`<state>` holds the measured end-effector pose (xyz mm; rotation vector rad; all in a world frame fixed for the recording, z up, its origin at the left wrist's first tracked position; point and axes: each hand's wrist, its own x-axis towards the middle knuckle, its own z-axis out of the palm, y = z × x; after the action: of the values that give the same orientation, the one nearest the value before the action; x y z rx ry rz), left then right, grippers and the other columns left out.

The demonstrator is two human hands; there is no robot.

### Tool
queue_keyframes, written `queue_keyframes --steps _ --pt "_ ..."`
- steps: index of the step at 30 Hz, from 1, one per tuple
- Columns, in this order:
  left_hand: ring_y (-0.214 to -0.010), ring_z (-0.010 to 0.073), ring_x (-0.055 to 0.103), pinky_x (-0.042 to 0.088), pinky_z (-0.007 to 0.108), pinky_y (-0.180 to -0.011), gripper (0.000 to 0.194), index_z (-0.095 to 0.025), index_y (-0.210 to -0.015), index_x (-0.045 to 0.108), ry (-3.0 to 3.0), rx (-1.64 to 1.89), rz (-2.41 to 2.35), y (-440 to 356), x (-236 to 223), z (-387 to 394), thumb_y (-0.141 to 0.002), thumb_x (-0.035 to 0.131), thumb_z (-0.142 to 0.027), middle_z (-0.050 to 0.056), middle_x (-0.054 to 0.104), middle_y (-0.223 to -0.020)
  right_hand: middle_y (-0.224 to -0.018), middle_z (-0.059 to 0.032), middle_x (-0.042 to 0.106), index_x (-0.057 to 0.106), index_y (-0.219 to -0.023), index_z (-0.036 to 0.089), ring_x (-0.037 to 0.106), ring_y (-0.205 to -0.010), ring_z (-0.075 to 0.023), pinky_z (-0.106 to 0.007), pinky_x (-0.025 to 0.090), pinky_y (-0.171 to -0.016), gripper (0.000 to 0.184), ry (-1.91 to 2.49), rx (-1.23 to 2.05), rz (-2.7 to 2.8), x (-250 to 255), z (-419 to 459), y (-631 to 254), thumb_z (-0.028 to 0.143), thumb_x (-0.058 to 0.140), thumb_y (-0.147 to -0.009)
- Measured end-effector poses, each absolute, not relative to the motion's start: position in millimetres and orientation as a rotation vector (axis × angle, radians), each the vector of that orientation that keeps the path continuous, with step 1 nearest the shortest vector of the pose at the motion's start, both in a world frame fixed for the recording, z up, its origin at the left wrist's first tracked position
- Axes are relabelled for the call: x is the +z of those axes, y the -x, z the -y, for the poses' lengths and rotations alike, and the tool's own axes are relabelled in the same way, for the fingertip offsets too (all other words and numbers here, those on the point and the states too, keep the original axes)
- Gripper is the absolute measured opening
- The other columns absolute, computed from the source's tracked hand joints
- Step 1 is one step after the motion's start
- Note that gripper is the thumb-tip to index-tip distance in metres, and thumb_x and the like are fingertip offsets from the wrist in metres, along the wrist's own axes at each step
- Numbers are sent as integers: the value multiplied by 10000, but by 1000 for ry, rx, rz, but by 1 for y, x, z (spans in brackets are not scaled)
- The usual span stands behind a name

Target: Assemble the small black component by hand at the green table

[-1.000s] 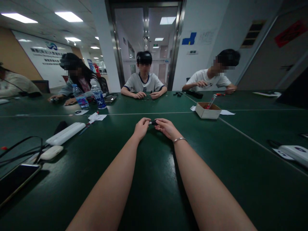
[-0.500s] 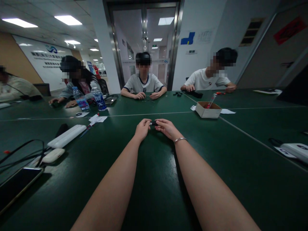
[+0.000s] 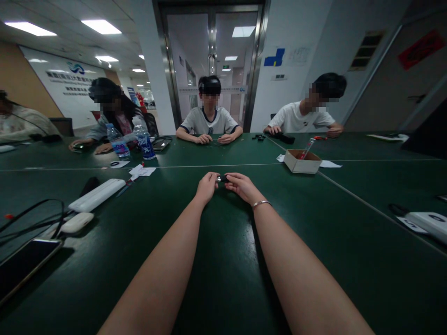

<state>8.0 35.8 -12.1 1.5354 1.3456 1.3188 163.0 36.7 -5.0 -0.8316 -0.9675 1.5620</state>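
- Black and silver, the small piece sits between the fingertips of both hands, just over the middle of the green table.
- Grip of the left hand: thumb and fingers together, clamped on the silvery left end.
- Grip of the right hand: pinched on the dark right end, with a metal bracelet at the wrist.
- As for handling, the piece looks light and stiff, probably smooth enough to slip or roll if squeezed off-centre. Its fragility is hard to tell. The two ends offer the best hold, pinched in line and lightly; the fingers hide much of its shape.
- Right and farther off, an open box holds a clear, red-marked item that leans upright, with white paper just beside.
- Left, small papers lie near a long white device; nearer still are a rounded white case and a dark-screened phone.
- Far left, two bottles stand upright. Across the table sit other people, one directly opposite with both hands on the surface.
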Motion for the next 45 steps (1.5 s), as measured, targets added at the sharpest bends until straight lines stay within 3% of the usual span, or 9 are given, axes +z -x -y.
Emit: queue_keyframes --steps 4,9,21,26,34,41,45 --pt "-561 109 486 365 217 -541 246 -168 -1010 650 -1471 1303 -1329 -7 -13 -37 -830 487 -209 6 584 -694 -734 -63 682 689 -836 112 649 -601 -129 -214 559 -589 94 842 1564 969 -5 -37 -163 29 706 -795" --pt "-533 111 459 320 209 -493 271 -149 -989 654 -1493 1301 -1320 -6 -12 -36 -882 442 -279 0 525 -594 -736 -56 681 681 -839 114 647 -605 -124 -211 562 -597 95 845 1564 968 -4 -36 -163 29 697 -799" --pt "-562 103 486 379 212 -543 265 -157 -1033 647 -1484 1303 -1292 -4 -14 -36 -819 504 -220 14 600 -726 -743 -61 682 686 -846 124 652 -628 -128 -209 571 -602 117 845 1564 1003 -7 -37 -165 67 755 -771" --pt "-550 114 476 370 214 -526 298 -147 -1007 648 -1472 1292 -1272 -5 -14 -38 -876 435 -308 13 570 -653 -746 -51 682 691 -820 127 649 -622 -125 -207 570 -597 112 828 1562 998 -6 -36 -164 50 749 -762" --pt "-587 101 478 385 207 -534 305 -154 -1060 637 -1450 1248 -1295 -6 -7 -32 -795 486 -162 29 593 -810 -698 -37 665 694 -838 120 607 -548 -91 -165 527 -516 99 847 1557 1014 -5 -36 -164 44 724 -781" --pt "-518 100 438 317 192 -464 270 -138 -974 650 -1463 1244 -1279 -6 -6 -31 -865 438 -265 2 517 -609 -681 -32 654 698 -838 122 604 -546 -89 -154 528 -509 115 833 1572 1035 -7 -36 -165 79 768 -757" --pt "-495 89 432 324 191 -464 246 -155 -983 653 -1467 1246 -1253 -6 -8 -32 -816 490 -234 -8 533 -621 -680 -32 653 707 -847 124 601 -549 -91 -164 533 -523 116 831 1575 1039 -7 -37 -165 75 762 -758"
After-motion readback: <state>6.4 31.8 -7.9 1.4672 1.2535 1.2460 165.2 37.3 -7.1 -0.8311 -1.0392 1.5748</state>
